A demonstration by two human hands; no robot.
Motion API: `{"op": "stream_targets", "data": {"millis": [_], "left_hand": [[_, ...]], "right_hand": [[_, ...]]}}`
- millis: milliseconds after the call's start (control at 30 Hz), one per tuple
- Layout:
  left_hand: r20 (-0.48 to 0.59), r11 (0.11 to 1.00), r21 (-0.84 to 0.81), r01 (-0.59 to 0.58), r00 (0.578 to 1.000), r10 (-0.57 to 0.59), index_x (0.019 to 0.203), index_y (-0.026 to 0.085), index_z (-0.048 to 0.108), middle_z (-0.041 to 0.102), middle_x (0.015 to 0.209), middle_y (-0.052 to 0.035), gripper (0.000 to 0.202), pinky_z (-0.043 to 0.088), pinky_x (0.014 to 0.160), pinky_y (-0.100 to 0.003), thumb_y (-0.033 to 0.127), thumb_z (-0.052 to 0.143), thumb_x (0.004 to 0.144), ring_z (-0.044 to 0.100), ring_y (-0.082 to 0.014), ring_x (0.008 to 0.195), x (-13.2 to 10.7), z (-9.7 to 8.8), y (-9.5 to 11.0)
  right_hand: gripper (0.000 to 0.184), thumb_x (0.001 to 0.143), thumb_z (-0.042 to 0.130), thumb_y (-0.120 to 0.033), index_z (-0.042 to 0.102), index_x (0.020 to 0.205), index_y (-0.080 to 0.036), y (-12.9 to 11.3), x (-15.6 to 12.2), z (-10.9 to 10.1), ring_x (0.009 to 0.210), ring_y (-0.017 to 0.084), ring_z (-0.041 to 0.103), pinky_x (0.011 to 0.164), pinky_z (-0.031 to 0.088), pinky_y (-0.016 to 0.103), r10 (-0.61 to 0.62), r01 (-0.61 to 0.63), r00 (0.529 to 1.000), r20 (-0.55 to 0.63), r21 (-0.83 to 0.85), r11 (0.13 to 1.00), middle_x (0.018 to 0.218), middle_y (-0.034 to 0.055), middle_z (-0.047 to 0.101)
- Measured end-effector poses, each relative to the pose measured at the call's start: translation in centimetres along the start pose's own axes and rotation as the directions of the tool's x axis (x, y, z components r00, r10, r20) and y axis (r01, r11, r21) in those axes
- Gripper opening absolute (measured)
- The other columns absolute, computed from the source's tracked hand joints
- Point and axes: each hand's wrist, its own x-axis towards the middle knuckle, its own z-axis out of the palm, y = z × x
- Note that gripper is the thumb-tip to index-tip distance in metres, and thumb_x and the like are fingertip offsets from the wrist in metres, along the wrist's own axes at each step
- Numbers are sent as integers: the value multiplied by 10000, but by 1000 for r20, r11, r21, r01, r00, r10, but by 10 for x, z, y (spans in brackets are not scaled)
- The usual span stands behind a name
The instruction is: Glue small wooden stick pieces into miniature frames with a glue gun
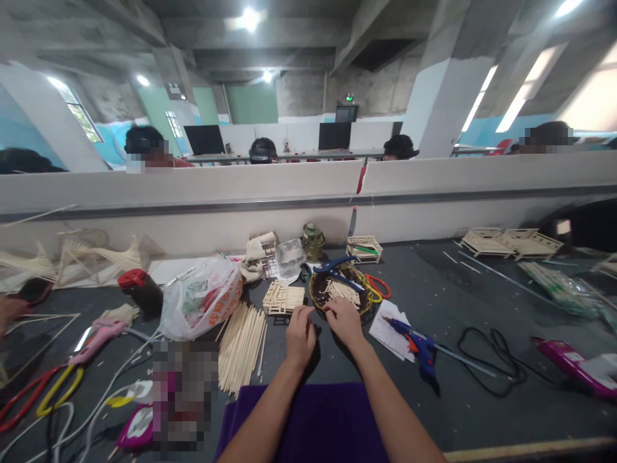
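short sticks (343, 290), partly behind right hand (345, 320); fingers (332, 310) here and on left hand (301, 335) half curled, hold unclear

One camera sits on the person's head. It looks forward and down, past the left hand (301, 335) and right hand (345, 323) close by, over the dark table (427, 276) to the far white wall (231, 185).

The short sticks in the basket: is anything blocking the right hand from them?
Nothing visible blocks the right hand from the short sticks; the blue-handled tool lies beyond them, toward the basket rim's far side.
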Motion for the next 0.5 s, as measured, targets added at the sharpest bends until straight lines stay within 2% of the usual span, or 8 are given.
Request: {"op": "stream_targets", "data": {"millis": [233,333,433,500], "left_hand": [[44,1000,-6,12,999,-11,1159,196,556,562,1109,-99,388,452,926,-371,33,406,840,549,-197,1059,-1,0,6],[32,996,-62,63,998,-61,1117,204,588,585,1087,-92,332,456,905,-355,77,420,861,568,-192,1030,1,-1,17],[54,944,-222,246,969,-240,1068,200,621,627,1032,-83,230,466,855,-333,210,480,887,589,-196,975,2,-3,29],[156,811,-384,441,897,-414,979,175,649,652,901,-66,215,478,740,-288,324,537,872,604,-179,835,2,-5,35]], "right_hand": [[218,773,525,-116,691,666,-209,21,-6,-19,813,161,557,779,410,270,-144,145,989,-17,110,983,766,24,619],[256,833,457,-118,701,840,-193,15,-9,-20,869,187,563,818,427,316,-133,147,986,-105,139,979,844,59,637],[318,891,399,-137,640,1094,-183,-2,-15,-20,966,198,559,884,423,349,-139,169,974,-178,166,972,989,87,648],[334,901,414,-149,596,1178,-186,-15,-21,-22,972,197,559,896,422,351,-187,225,961,-202,183,957,1014,84,652]]}}
